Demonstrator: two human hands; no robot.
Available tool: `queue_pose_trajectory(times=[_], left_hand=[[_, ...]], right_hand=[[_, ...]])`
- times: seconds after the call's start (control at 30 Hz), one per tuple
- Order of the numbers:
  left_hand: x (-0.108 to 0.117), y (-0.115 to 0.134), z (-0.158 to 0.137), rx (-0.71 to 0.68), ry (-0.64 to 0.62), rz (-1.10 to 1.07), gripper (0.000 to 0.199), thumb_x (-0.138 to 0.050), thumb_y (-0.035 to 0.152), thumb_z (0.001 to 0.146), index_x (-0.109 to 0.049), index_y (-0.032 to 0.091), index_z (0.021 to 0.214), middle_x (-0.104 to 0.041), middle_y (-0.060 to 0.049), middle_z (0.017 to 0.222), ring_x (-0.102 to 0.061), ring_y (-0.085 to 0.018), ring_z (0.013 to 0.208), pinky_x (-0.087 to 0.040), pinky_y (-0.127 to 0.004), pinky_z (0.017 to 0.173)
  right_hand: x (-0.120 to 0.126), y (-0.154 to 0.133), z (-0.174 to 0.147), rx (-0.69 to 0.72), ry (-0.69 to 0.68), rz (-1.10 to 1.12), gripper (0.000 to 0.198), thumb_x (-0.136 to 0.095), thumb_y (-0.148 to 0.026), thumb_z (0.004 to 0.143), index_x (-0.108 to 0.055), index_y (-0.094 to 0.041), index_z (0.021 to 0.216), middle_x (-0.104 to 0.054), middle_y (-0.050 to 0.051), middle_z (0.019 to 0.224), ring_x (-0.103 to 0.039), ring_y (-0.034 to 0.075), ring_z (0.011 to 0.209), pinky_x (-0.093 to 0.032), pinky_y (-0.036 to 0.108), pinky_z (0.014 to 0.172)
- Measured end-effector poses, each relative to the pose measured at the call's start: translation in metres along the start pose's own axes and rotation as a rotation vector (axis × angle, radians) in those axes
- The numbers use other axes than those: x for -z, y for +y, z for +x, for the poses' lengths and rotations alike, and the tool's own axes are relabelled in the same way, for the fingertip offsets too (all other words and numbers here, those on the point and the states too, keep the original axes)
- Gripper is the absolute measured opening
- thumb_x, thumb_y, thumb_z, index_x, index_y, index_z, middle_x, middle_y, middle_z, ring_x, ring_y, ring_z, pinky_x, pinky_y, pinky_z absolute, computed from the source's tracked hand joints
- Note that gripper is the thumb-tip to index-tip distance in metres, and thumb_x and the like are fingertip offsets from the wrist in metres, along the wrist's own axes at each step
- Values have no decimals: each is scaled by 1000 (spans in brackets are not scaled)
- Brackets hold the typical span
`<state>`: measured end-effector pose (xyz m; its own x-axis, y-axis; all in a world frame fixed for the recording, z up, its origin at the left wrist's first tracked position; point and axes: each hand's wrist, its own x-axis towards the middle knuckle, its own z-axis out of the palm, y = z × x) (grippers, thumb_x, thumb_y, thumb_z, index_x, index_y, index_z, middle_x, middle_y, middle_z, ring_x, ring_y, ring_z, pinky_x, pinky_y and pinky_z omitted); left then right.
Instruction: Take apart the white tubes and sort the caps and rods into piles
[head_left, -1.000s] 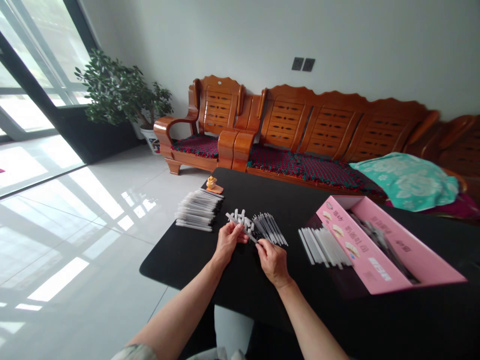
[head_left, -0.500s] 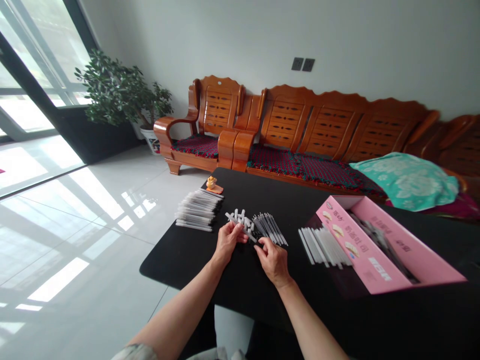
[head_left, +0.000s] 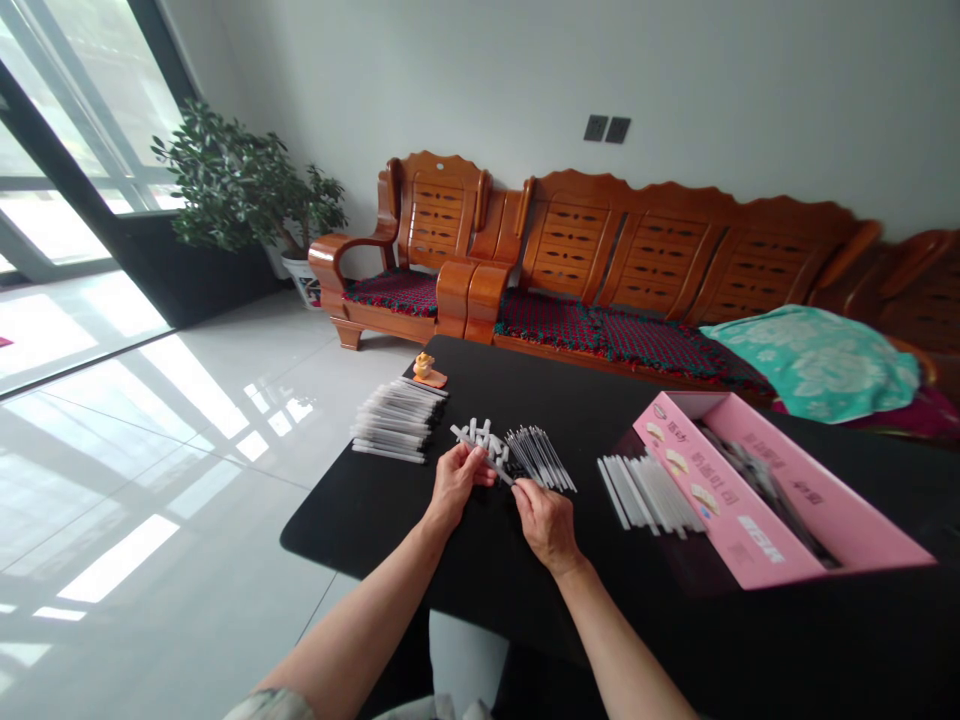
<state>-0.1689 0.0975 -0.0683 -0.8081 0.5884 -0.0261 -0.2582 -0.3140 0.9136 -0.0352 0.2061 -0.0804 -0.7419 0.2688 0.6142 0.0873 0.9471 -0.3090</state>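
A whitish translucent pen barrel (head_left: 501,473) slants between my two hands above the black table. My left hand (head_left: 452,484) is closed around its middle, thumb on top. The fingers of my right hand (head_left: 545,520) are pinched at its lower right end. Just beyond my hands lies a loose heap of short white pen caps (head_left: 486,436), with small dark pieces beside it. Thin pen refills (head_left: 541,458) lie in a row right of the heap. At the left is a stack of long whitish pens (head_left: 397,420); more translucent barrels (head_left: 649,492) lie at the right.
A pink open box (head_left: 739,480) with dark contents stands on the right of the black table (head_left: 352,520). A small orange figurine (head_left: 424,368) sits at the far left corner. Behind are a wooden sofa (head_left: 637,250) with a turquoise cloth (head_left: 817,362) and a potted plant (head_left: 232,190).
My right hand has moved slightly left and closed in on the barrel's lower end. My left hand keeps its hold in the same place.
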Motion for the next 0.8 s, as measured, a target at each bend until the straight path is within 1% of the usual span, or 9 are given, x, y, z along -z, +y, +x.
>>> queue_pose_trajectory(times=[0.1, 0.2, 0.33, 0.47, 0.6, 0.7, 0.8], left_hand=[[0, 0, -1, -6, -4, 10, 43, -73, 51, 72, -62, 11, 79, -67, -5, 61, -65, -15, 53, -55, -23, 51], [0, -1, -1, -4, -3, 4, 44, -74, 52, 71, -62, 11, 80, -66, -4, 61, -65, -15, 52, -54, -24, 51], [2, -1, 1, -6, 7, -1, 43, -74, 51, 72, -62, 11, 80, -66, -4, 60, -65, -15, 52, -54, -24, 51], [6, -2, 4, -42, 75, -23, 40, -72, 51, 74, -61, 12, 80, -64, -1, 60, -63, -13, 52, -53, -23, 52], [9, -3, 6, -74, 131, -29, 40, -71, 51, 74, -61, 14, 81, -63, 0, 60, -63, -13, 53, -53, -23, 52], [9, -3, 5, -69, 116, -32, 38, -71, 50, 75, -60, 14, 81, -63, 1, 59, -62, -13, 52, -52, -23, 51], [7, -2, 4, -58, 86, -35, 38, -71, 50, 75, -61, 13, 81, -63, 0, 59, -62, -12, 52, -52, -22, 51]], right_hand=[[-1, 1, 0, -16, 28, -6, 21, -46, -26, 96, -63, -18, 88, -67, 3, 66, -63, 14, 56, -40, 24, 56], [-1, 1, 0, -47, 31, -5, 18, -50, -29, 94, -63, -18, 90, -65, 1, 63, -59, 12, 52, -38, 23, 53], [0, 0, 0, -25, 25, -12, 18, -48, -27, 94, -63, -17, 90, -65, 1, 64, -59, 11, 53, -38, 21, 55], [2, 0, -2, -38, 36, -36, 18, -49, -27, 93, -63, -17, 88, -65, 1, 63, -59, 11, 52, -37, 22, 56], [-1, 1, -2, -68, 74, -113, 20, -49, -27, 93, -65, -17, 86, -67, 3, 64, -60, 13, 53, -37, 24, 56], [-3, 2, -2, -93, 108, -171, 21, -48, -28, 94, -66, -17, 87, -70, 4, 66, -63, 15, 54, -38, 25, 56], [-2, 3, -1, -103, 137, -159, 22, -48, -29, 95, -66, -17, 95, -73, 6, 74, -66, 17, 58, -41, 26, 58]])
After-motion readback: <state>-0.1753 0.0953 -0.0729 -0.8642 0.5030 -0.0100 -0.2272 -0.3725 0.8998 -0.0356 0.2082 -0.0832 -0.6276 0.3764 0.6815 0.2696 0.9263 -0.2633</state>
